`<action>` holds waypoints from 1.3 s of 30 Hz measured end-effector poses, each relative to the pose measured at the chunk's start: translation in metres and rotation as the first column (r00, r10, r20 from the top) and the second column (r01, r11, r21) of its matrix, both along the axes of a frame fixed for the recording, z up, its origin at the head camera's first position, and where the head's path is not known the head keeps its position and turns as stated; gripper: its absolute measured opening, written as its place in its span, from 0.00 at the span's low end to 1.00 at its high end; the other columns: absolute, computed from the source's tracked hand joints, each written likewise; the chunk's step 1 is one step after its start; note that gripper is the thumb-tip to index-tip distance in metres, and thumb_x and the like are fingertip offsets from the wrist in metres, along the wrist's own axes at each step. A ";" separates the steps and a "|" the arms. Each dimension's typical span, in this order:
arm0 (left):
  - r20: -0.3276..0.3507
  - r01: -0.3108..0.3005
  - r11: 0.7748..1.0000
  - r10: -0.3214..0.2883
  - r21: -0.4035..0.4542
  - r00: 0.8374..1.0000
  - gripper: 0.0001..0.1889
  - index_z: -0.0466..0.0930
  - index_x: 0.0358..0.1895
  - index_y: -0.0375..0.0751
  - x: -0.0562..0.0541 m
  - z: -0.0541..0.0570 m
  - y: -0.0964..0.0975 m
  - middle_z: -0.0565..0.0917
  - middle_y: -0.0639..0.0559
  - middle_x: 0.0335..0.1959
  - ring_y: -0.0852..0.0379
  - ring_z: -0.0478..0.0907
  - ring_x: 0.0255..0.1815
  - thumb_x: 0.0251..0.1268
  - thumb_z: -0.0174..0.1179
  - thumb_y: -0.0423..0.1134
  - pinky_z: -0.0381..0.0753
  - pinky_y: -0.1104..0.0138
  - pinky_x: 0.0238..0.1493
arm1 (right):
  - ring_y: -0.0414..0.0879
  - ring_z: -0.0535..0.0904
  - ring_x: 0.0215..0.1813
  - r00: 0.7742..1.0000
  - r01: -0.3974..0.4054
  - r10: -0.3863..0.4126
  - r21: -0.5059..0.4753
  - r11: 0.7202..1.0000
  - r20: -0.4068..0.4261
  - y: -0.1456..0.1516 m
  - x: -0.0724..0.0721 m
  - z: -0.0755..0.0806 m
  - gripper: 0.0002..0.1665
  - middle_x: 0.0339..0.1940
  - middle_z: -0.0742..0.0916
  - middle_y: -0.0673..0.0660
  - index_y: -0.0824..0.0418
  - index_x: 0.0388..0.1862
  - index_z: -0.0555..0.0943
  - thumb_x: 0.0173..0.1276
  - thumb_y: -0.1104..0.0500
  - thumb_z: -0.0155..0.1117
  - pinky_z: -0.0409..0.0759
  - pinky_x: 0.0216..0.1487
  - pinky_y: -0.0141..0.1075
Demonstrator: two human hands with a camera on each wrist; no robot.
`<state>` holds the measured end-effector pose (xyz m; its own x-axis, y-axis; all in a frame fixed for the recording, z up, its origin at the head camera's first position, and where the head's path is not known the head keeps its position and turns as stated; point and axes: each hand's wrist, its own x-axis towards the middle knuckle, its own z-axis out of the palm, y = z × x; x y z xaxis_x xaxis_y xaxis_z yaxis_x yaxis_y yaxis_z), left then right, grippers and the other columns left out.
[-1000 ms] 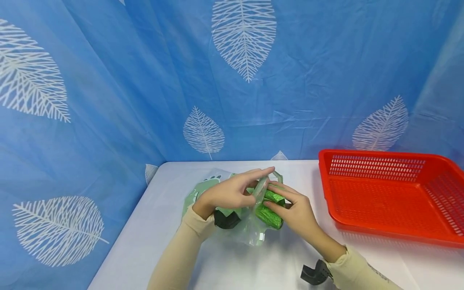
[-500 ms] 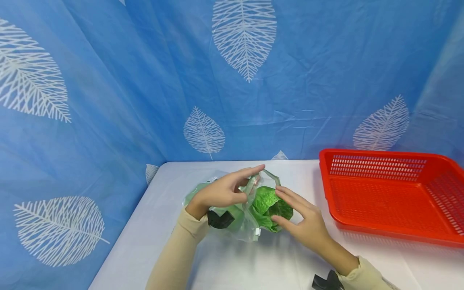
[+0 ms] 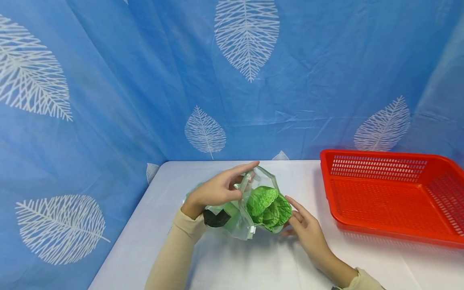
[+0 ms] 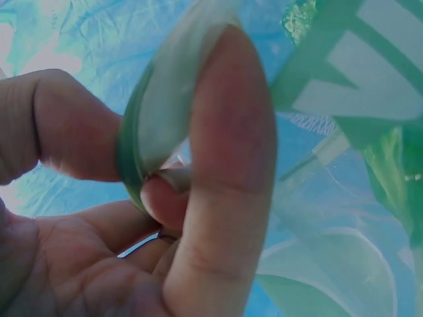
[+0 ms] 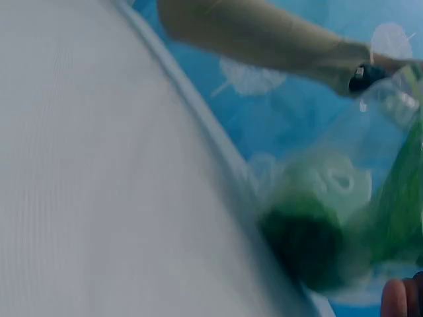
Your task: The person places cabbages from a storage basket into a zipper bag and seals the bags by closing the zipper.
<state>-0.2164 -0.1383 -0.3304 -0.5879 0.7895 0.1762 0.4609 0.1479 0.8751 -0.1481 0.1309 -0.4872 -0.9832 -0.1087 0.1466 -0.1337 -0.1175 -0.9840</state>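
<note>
A clear plastic zip bag (image 3: pixel 239 225) with green print lies tilted on the table, its mouth facing right. In that mouth sits a leafy green cabbage (image 3: pixel 270 207), its curled leaves facing out. My left hand (image 3: pixel 219 188) pinches the bag's rim between thumb and fingers; the left wrist view shows the folded rim (image 4: pixel 153 115) between them. At the cabbage's right side is my right hand (image 3: pixel 309 233), fingers loosely bent beside its outer leaves; whether they touch it I cannot tell. The right wrist view is blurred, with only a fingertip (image 5: pixel 394 298) at its lower right corner.
A red plastic basket (image 3: pixel 384 201) with slotted walls stands on the right of the white table (image 3: pixel 290 266). Behind and to the left hangs a blue curtain (image 3: pixel 152 80) with white leaf prints. A black wrist band (image 3: pixel 216 218) is on the left wrist.
The cabbage has turned so its leafy end faces out of the bag. My right hand has moved off its front to its right side. My left hand has shifted slightly left with the rim.
</note>
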 end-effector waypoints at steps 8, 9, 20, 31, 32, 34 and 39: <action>0.043 0.009 0.999 -0.011 0.051 0.999 0.45 0.46 0.84 0.43 -0.003 0.000 -0.008 0.48 0.54 0.84 0.39 0.75 0.49 0.61 0.47 0.19 0.86 0.55 0.36 | 0.45 0.84 0.42 0.992 -0.119 0.114 -0.113 0.986 -0.050 -0.014 0.008 0.014 0.42 0.40 0.84 0.56 0.56 0.85 0.54 0.77 0.67 0.57 0.86 0.46 0.42; 0.051 0.013 0.998 -0.016 0.060 0.999 0.45 0.46 0.84 0.43 -0.004 0.000 -0.009 0.48 0.54 0.84 0.38 0.75 0.48 0.61 0.46 0.19 0.86 0.54 0.36 | 0.45 0.84 0.42 0.990 -0.130 0.123 -0.110 0.985 -0.073 -0.015 0.007 0.016 0.42 0.40 0.84 0.57 0.55 0.85 0.53 0.77 0.68 0.57 0.86 0.47 0.41; 0.109 -0.004 0.992 -0.010 0.124 0.994 0.43 0.49 0.84 0.47 -0.001 0.008 -0.021 0.60 0.45 0.77 0.37 0.77 0.42 0.65 0.45 0.21 0.86 0.49 0.36 | 0.45 0.81 0.40 0.970 -0.112 0.090 -0.083 0.990 -0.226 -0.016 -0.003 0.056 0.43 0.40 0.84 0.56 0.54 0.84 0.58 0.74 0.73 0.57 0.83 0.46 0.35; 0.006 -0.066 0.989 0.066 0.129 0.998 0.41 0.51 0.83 0.44 0.010 0.046 -0.038 0.56 0.49 0.81 0.47 0.79 0.47 0.66 0.46 0.23 0.87 0.51 0.36 | 0.46 0.78 0.30 0.924 0.037 0.002 0.095 0.995 -0.381 -0.006 -0.018 0.127 0.32 0.35 0.83 0.59 0.59 0.73 0.76 0.72 0.75 0.55 0.80 0.35 0.31; -0.012 -0.075 0.990 0.077 0.121 0.997 0.40 0.51 0.83 0.44 0.011 0.049 -0.039 0.56 0.49 0.81 0.47 0.78 0.45 0.67 0.46 0.23 0.87 0.52 0.37 | 0.46 0.77 0.30 0.922 0.044 0.010 0.131 0.990 -0.386 -0.004 -0.021 0.136 0.31 0.35 0.83 0.59 0.58 0.72 0.77 0.72 0.74 0.55 0.80 0.34 0.32; -0.040 -0.100 0.989 0.105 0.105 0.994 0.41 0.52 0.83 0.45 0.013 0.055 -0.040 0.61 0.47 0.78 0.48 0.76 0.40 0.64 0.46 0.22 0.85 0.57 0.34 | 0.47 0.76 0.29 0.924 0.058 0.033 0.225 0.973 -0.380 0.000 -0.025 0.152 0.29 0.32 0.82 0.58 0.55 0.69 0.81 0.72 0.72 0.54 0.75 0.29 0.33; -0.079 -0.152 0.984 0.160 0.090 0.984 0.42 0.56 0.82 0.46 0.015 0.068 -0.040 0.73 0.39 0.49 0.51 0.64 0.27 0.62 0.45 0.21 0.66 0.65 0.26 | 0.48 0.65 0.24 0.948 0.018 0.113 0.407 0.913 -0.297 0.013 -0.035 0.188 0.26 0.23 0.74 0.55 0.49 0.65 0.84 0.74 0.66 0.53 0.59 0.18 0.39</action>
<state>-0.2015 -0.1779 -0.2627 -0.6826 0.6697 0.2926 0.5115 0.1519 0.8457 -0.1830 0.1439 -0.2993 -0.8876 -0.2682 0.3744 -0.4413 0.2622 -0.8582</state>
